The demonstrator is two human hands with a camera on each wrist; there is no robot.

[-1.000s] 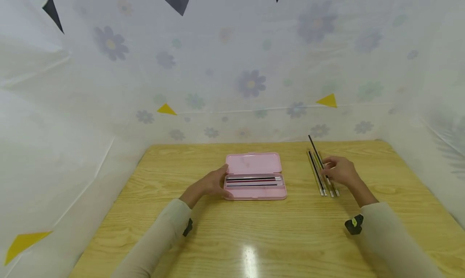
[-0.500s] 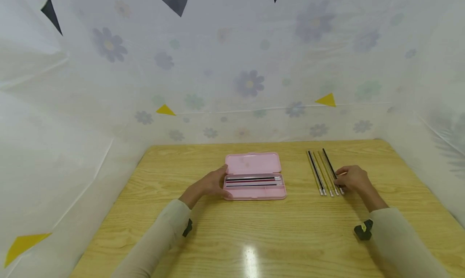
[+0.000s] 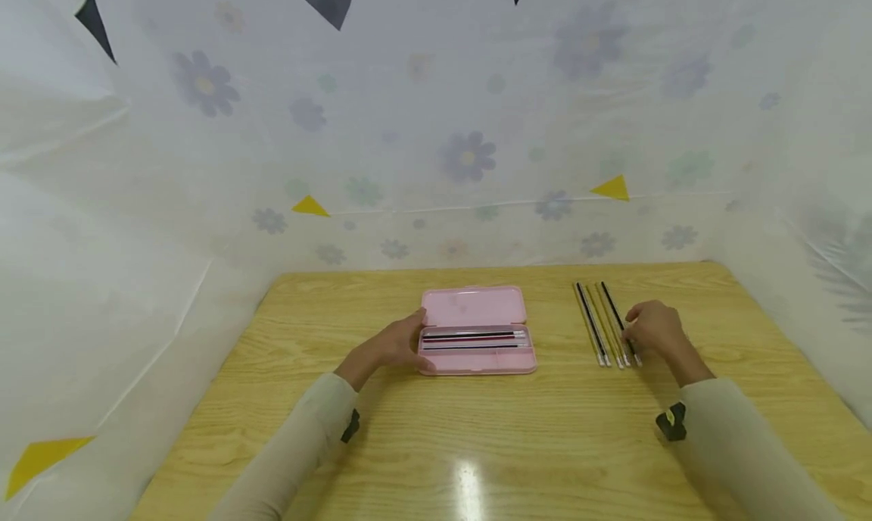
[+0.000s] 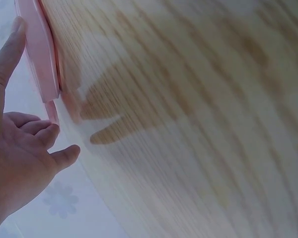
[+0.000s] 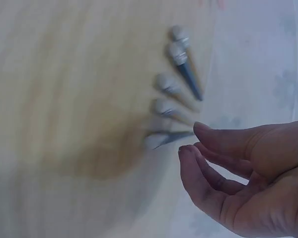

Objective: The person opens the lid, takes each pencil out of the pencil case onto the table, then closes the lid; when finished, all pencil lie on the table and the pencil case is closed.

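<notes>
Pink pencil case (image 3: 474, 330) lies open, holding pencils (image 3: 474, 338).

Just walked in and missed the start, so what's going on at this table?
A person sits at a wooden table. Their left hand rests against the left end of an open pink case with a few pencils inside. Their right hand is over the near ends of a row of pencils lying on the table, holding none.

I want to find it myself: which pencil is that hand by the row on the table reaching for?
On the wooden table, right of the pink case, lies a row of pencils. The right hand hovers at the black pencil on the row's right edge. Its nearest neighbours look yellowish.
</notes>
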